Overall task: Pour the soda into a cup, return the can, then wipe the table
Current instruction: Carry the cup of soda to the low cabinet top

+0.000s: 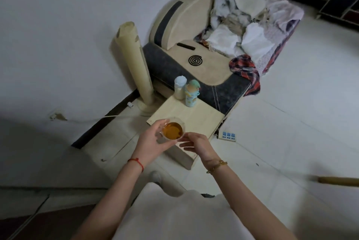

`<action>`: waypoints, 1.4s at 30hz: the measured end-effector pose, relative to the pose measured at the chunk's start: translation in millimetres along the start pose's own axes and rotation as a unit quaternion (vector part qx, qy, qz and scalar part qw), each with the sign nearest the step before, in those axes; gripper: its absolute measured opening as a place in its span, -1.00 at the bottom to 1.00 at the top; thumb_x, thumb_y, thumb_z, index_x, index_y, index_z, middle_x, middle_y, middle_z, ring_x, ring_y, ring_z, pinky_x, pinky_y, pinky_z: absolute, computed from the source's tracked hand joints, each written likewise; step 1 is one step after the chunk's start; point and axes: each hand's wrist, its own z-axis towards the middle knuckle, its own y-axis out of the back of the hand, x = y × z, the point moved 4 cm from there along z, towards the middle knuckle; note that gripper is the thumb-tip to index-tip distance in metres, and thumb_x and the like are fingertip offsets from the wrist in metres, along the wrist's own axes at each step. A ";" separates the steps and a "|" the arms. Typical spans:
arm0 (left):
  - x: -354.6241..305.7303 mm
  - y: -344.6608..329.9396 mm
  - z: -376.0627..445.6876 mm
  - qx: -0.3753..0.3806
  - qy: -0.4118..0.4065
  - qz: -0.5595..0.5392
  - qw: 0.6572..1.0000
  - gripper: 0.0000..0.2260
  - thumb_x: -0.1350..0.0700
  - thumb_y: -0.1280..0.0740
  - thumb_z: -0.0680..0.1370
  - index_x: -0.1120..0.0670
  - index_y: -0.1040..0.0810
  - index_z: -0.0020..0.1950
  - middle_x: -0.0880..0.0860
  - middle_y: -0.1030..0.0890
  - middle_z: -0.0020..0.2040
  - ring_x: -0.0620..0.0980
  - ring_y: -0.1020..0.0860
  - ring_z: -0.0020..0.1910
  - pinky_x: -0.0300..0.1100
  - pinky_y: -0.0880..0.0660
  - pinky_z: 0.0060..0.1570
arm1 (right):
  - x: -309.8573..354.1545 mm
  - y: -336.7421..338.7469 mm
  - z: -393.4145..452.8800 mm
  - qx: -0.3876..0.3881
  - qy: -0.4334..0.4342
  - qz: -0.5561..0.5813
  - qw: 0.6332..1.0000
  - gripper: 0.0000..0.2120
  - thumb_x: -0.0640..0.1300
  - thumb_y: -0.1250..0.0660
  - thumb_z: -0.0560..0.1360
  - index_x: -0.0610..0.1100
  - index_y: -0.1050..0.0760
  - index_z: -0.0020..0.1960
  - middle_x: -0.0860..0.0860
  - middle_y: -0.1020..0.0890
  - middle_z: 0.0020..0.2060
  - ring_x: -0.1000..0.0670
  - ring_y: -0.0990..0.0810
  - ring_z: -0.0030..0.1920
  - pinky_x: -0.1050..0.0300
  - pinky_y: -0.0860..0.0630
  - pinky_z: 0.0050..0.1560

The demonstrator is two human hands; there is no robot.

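A clear plastic cup [172, 130] holding orange-brown liquid is lifted above the near left part of a small pale wooden table [202, 117]. My left hand [150, 142] grips the cup from the left, fingers curled round its side. My right hand [196, 145] is just right of the cup, its fingertips touching the rim or side, fingers fairly straight. No soda can and no wiping cloth can be seen.
Two bottles stand at the table's far corner, a white one [179, 88] and a light blue one [191, 94]. Behind is a sofa [213, 76] piled with clothes. A cream tower fan [134, 61] stands to the left, a power strip [228, 135] on the floor to the right.
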 end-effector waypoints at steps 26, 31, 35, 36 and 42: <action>26.4 21.4 116.0 0.252 -0.077 0.057 0.963 -0.38 0.09 -0.56 0.38 -0.04 -0.43 0.40 -0.11 -0.52 0.30 -0.14 -0.47 0.31 -0.31 -0.42 0.27 | -7.9 -39.4 46.0 -0.214 -0.051 0.178 0.959 -0.70 -0.23 -0.11 0.65 -0.34 -0.53 0.21 -0.15 -0.65 -0.05 -0.01 -0.61 -0.19 0.27 -0.56 -0.19; 25.5 15.6 134.3 0.249 -0.088 0.071 0.962 -0.37 0.07 -0.56 0.39 -0.03 -0.41 0.41 -0.08 -0.51 0.34 -0.12 -0.45 0.32 -0.29 -0.42 0.27 | -3.0 -31.3 63.2 -0.217 -0.047 0.154 0.963 -0.69 -0.18 -0.11 0.65 -0.29 -0.55 0.21 -0.10 -0.67 -0.04 -0.02 -0.63 -0.12 0.21 -0.56 -0.10; 26.1 12.0 152.1 0.256 -0.096 0.075 0.959 -0.38 0.09 -0.55 0.40 -0.03 -0.41 0.41 -0.11 -0.51 0.31 -0.14 -0.45 0.31 -0.32 -0.41 0.26 | 3.1 -27.8 75.7 -0.218 -0.053 0.154 0.962 -0.69 -0.17 -0.11 0.65 -0.27 -0.54 0.22 -0.09 -0.66 -0.04 -0.01 -0.62 -0.10 0.18 -0.56 -0.05; 26.2 11.0 157.3 0.262 -0.100 0.077 0.957 -0.38 0.08 -0.55 0.40 -0.03 -0.41 0.41 -0.13 -0.51 0.30 -0.15 -0.45 0.31 -0.36 -0.40 0.25 | 4.8 -27.2 79.7 -0.221 -0.054 0.154 0.962 -0.70 -0.17 -0.11 0.65 -0.27 -0.54 0.22 -0.09 -0.66 -0.04 -0.02 -0.62 -0.10 0.17 -0.56 -0.03; 30.0 8.2 197.4 0.299 -0.104 0.081 0.945 -0.40 0.08 -0.54 0.41 -0.03 -0.42 0.40 -0.19 -0.51 0.25 -0.23 -0.46 0.26 -0.54 -0.37 0.16 | 15.5 -25.9 109.0 -0.250 -0.061 0.181 0.949 -0.72 -0.16 -0.10 0.65 -0.23 -0.53 0.18 -0.11 -0.65 -0.01 -0.05 -0.61 -0.05 0.14 -0.56 0.02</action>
